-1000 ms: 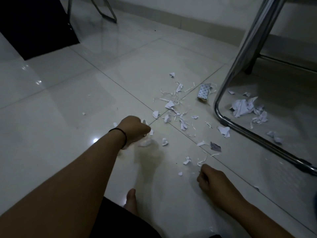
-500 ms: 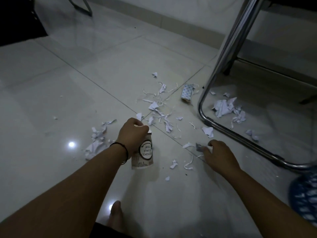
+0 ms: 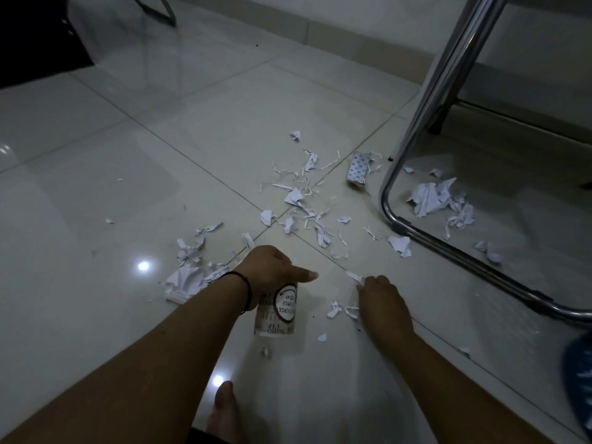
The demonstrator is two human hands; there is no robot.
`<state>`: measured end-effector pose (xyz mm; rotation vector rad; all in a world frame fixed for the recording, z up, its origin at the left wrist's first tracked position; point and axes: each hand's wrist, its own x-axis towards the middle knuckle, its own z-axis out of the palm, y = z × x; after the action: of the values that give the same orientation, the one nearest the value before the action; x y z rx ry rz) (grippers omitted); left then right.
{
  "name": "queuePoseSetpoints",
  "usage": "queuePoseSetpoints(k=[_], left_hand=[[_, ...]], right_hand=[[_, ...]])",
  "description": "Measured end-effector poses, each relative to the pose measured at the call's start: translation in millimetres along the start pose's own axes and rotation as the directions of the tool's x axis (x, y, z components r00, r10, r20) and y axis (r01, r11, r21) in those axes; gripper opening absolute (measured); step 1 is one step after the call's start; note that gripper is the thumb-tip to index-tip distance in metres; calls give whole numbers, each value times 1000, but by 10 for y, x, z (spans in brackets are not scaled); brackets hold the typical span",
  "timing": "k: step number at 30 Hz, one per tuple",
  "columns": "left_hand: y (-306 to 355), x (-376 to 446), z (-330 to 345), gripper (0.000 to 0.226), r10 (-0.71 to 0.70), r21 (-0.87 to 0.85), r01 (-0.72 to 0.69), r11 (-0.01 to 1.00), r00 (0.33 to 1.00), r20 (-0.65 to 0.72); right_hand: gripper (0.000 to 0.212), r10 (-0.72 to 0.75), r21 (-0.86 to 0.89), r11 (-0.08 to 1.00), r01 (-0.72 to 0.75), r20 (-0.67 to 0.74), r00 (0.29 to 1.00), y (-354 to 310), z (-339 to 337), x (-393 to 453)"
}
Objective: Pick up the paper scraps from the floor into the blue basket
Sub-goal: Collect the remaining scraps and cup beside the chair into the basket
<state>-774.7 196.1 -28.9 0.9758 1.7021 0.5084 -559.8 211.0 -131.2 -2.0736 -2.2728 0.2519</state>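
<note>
White paper scraps lie scattered over the tiled floor, with a bigger pile at the left. My left hand grips a printed paper cup from above, thumb stuck out to the right. My right hand rests low on the floor with curled fingers and pinches a white scrap at its fingertips. Small scraps lie between the two hands. Only a sliver of the blue basket shows at the right edge.
A chrome chair frame stands at the right, with crumpled paper inside it. A patterned wrapper lies by its leg. My bare foot is at the bottom centre. A wall skirting runs along the back.
My left hand has lifted a printed paper cup off the floor and drawn it nearer. My right hand reached forward to scraps by the tile joint and now pinches one.
</note>
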Motion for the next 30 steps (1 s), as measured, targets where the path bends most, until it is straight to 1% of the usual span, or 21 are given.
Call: queuePoseSetpoints(k=[1,3,5,7,9,11,12,14,15,17,18,20,22,23,24,25,26,27,28,29,30], left_hand=[[-3,10,3,39,5,1,-5,1000,1000,-30],[-22,42,-3,32,-9,-48,4,999,995,-100],[-33,61,-15,27,-24,-122,6,993,989,-147],[-26,75,-26,21,-42,-187,8,982,983,-177],[-4,72,-29,18,-56,-245,5,969,978,-200],[16,62,-33,20,-64,-316,0,949,979,-192],[23,60,-37,19,-69,-371,0,929,983,-172],[36,62,-46,7,-73,-497,-2,868,989,-131],[47,64,-54,4,-74,-544,-8,839,989,-128],[70,63,-72,12,-70,-602,-49,797,983,-171],[77,66,-77,14,-68,-617,-76,783,976,-206],[77,72,-90,19,-74,-629,-119,768,960,-271],[61,87,-105,22,-84,-607,-133,784,945,-316],[53,94,-115,23,-66,-540,-149,829,931,-358],[47,101,-126,23,-17,-405,-167,899,910,-414],[41,110,-146,22,69,-189,-175,966,884,-463],[21,120,-179,18,179,73,-164,984,866,-467],[21,110,-211,18,265,322,-133,937,872,-411],[10,105,-241,23,287,538,-84,839,908,-305],[-20,91,-274,29,235,717,-38,696,956,-178],[-61,82,-275,34,148,833,-30,553,987,-63]], right_hand=[[23,9,14,1000,-9,-4,1000,9,-2,2],[18,69,77,995,-70,15,998,37,-43,18],[11,138,260,954,-149,60,989,68,-141,35],[15,167,400,896,-192,97,981,98,-251,46],[24,124,375,915,-152,97,988,119,-310,39],[26,80,334,937,-104,85,993,109,-327,0],[26,57,335,939,-81,81,995,93,-323,-30],[31,32,341,938,-53,67,997,52,-298,-90],[33,25,355,934,-42,52,998,30,-282,-126],[34,-2,398,918,-3,12,1000,-14,-233,-206],[38,-18,391,920,11,14,1000,-43,-206,-252],[54,-43,310,950,27,44,998,-121,-133,-345],[69,-37,195,981,27,49,998,-214,-20,-407],[70,-38,141,989,33,35,999,-265,39,-428],[65,-51,101,994,50,3,999,-305,103,-441],[55,-74,80,994,77,-36,997,-337,154,-446],[42,-106,55,993,108,-49,993,-367,189,-437],[30,-137,23,990,138,-29,990,-386,197,-414],[23,-160,-8,987,159,-8,987,-392,203,-373],[21,-157,0,988,157,10,988,-394,203,-330],[21,-131,43,990,131,12,991,-377,183,-281]])
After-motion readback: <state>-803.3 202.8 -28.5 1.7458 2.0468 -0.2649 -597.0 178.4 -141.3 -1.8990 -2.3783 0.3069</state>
